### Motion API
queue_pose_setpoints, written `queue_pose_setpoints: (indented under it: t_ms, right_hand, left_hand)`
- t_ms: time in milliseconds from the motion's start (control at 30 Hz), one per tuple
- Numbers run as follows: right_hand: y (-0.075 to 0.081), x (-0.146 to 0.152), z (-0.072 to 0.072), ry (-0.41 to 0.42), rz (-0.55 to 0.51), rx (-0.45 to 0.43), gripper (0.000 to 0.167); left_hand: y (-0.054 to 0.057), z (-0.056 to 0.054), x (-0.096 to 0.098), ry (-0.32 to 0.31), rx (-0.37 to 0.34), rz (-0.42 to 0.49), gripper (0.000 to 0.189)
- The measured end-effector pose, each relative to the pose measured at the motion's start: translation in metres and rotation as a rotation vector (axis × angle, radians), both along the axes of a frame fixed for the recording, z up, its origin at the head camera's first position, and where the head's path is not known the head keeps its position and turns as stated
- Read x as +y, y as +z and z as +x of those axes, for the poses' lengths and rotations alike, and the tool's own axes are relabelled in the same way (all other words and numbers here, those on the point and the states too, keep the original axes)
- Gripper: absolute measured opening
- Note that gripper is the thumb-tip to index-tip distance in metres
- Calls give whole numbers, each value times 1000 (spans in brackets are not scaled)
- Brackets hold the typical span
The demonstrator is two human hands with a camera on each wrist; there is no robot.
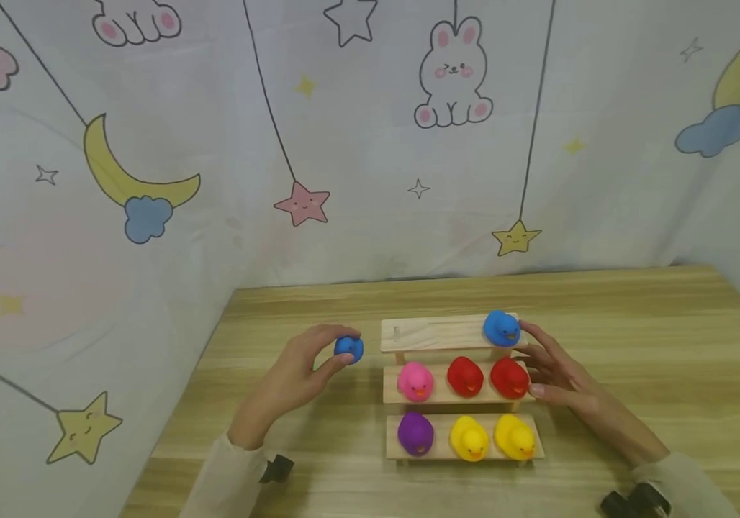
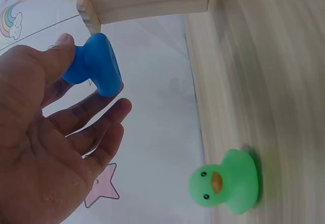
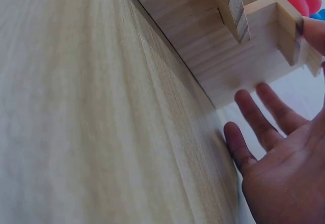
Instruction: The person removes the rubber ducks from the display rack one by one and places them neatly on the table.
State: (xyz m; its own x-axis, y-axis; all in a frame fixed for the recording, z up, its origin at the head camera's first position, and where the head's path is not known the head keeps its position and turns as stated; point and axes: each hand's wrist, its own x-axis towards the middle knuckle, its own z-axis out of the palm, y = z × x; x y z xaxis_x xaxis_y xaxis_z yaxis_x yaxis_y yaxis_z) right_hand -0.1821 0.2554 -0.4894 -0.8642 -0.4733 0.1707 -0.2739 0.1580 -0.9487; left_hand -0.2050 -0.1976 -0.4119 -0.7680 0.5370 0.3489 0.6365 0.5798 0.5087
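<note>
My left hand (image 1: 295,374) pinches a blue rubber duck (image 1: 348,350) between thumb and fingertips, held up left of a three-step wooden rack (image 1: 428,335). In the left wrist view the duck (image 2: 96,64) is sideways and the other fingers are spread. Beside the rack's right end, my right hand (image 1: 567,381) has its fingers extended, thumb at the middle step and forefinger near the top one. Another blue duck (image 1: 502,329) sits at the right of the top step. A pink duck (image 1: 416,381) and two red ducks (image 1: 465,377) occupy the middle step.
The bottom step carries a purple duck (image 1: 416,434) and two yellow ducks (image 1: 470,438). A green duck (image 2: 226,182) stands on the wooden table (image 1: 661,338), seen only in the left wrist view. A printed curtain (image 1: 370,144) hangs behind the table.
</note>
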Motion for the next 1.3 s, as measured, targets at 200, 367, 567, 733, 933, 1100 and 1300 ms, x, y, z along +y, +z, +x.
queue_pose_setpoints:
  t_ms: [200,367,567,733,933,1100,1300]
  right_hand:
    - [-1,0,-1,20,-19,9,86]
    - [-1,0,-1,14,-19,7,86]
    - [-1,1,-2,14,-17,2,86]
    - [-2,1,-2,33,-30,22,86]
    - [-2,0,-1,32,-32,21,86]
    - [-1,0,-1,31,-31,17,86]
    - [-1,1,-2,33,-25,20,86]
  left_hand:
    - [-9,1,-8,18,-40,-26,33]
    - [-16,2,-15,48,-45,-56,34]
    - [-22,1,-24,39,-16,-51,33]
    - [-27,0,-32,62,-3,-49,32]
    - [-32,-2,-42,80,-27,-44,33]
    - [-37,-6,-45,72,-70,-47,32]
    - [-43,-9,-45,58,-88,-50,33]
